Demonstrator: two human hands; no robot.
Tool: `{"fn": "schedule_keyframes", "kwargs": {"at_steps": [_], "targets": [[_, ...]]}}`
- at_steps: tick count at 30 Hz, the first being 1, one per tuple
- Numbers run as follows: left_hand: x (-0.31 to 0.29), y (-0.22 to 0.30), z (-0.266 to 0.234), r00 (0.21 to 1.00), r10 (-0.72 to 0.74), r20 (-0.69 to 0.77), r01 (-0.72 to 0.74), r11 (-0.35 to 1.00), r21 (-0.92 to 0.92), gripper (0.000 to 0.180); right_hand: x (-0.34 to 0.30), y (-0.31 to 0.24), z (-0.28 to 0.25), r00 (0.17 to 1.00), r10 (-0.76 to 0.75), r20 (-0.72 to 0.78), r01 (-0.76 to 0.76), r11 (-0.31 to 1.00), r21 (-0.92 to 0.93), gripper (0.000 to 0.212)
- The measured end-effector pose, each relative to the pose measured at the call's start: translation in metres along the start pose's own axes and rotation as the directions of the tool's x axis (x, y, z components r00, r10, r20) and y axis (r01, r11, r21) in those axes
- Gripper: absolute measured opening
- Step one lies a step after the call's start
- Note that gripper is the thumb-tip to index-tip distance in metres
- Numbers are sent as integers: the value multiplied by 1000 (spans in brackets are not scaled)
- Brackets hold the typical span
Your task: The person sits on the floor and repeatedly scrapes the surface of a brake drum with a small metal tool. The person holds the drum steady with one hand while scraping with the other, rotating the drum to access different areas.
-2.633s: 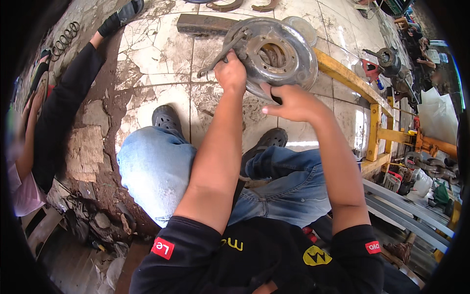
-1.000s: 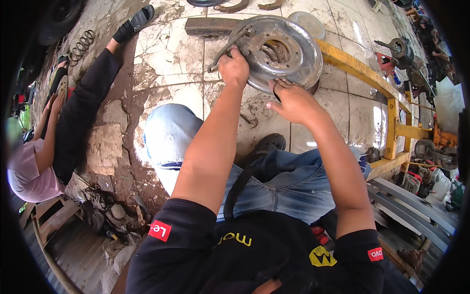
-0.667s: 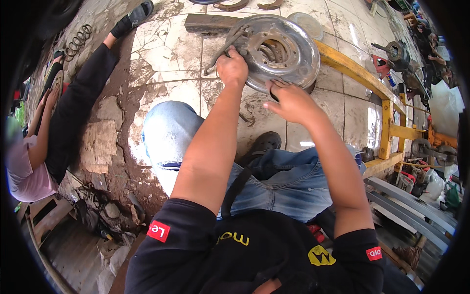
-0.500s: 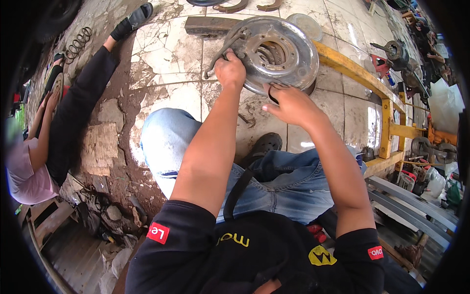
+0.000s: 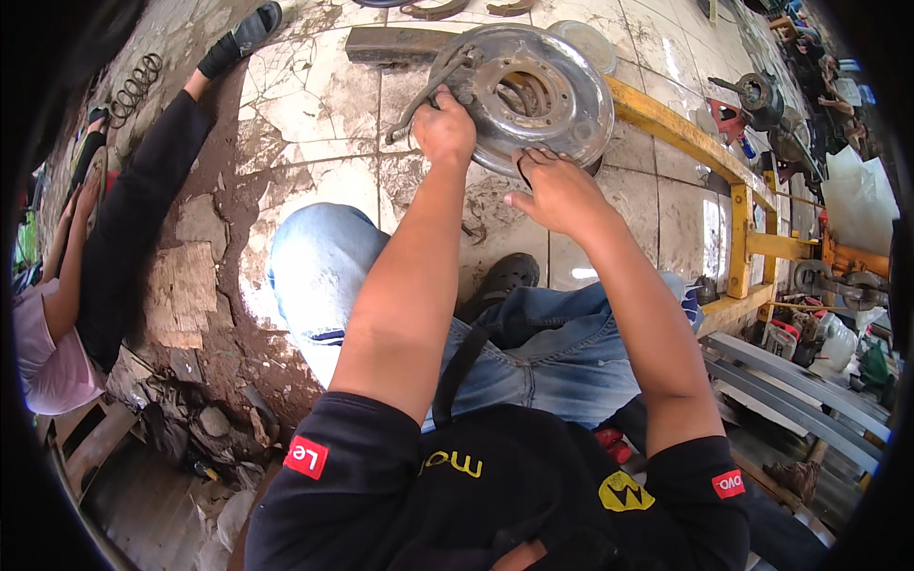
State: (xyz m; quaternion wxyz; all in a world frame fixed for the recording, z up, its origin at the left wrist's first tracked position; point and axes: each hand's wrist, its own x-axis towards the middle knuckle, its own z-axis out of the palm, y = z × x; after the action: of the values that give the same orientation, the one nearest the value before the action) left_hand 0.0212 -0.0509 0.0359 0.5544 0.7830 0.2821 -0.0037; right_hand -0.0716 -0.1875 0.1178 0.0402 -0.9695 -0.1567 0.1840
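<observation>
Tiled floor (image 5: 314,105): spreads beneath the work, pale, cracked and smeared with brown dirt.
Yellow frame (image 5: 690,138): slants down the right side, paint worn; touching the metal disc (image 5: 562,124) or only close beside it, cannot tell.
Co-worker's leg (image 5: 133,219): stretches along the left side in dark cloth, well apart from the disc.
Metal disc, place: lies at top centre, within reach of both hands; resting straight on the tiles or on something hidden beneath, cannot tell.
Metal disc, direction: faces broadly upward, dished, with a wide round opening in the middle; being round, has no true long axis, though looks slightly stretched from upper left to lower right.
Metal disc, handling: probably heavy and stiff, hard to break, perhaps slick where greasy or worn shiny.
Metal disc, hold: best taken at opposite sides of the outer rim; the edge of the opening probably serves as a second grip.
Dark beam (image 5: 400,45): lies crosswise just beyond the upper left of the disc.
Left hand (image 5: 445,131): sits at the disc's left rim, forefinger reaching out along the dark rod (image 5: 409,112); other fingers curl out of sight, so pinching or not, cannot tell.
Right hand (image 5: 562,190): rests bent fingers close together on the near rim, thumb standing apart.
Dark rod: overlaps the left rim, long axis slanting, free end pointing lower left; looks stiff.
</observation>
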Motion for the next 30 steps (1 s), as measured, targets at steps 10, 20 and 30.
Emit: {"fn": "schedule_keyframes", "kwargs": {"at_steps": [10,20,30], "targets": [[8,-3,-2,1000,-24,-4,24,999,21,63,-4,-4,-9,1000,-11,22,9,997,81,62],[9,-1,1,1000,-9,10,10,1000,-20,67,-2,12,6,983,-142,-119,151,987,63,62],[21,-10,10,996,82,-25,-83,996,-18,64,-13,3,8,988,-97,-118,104,993,55,64]]}}
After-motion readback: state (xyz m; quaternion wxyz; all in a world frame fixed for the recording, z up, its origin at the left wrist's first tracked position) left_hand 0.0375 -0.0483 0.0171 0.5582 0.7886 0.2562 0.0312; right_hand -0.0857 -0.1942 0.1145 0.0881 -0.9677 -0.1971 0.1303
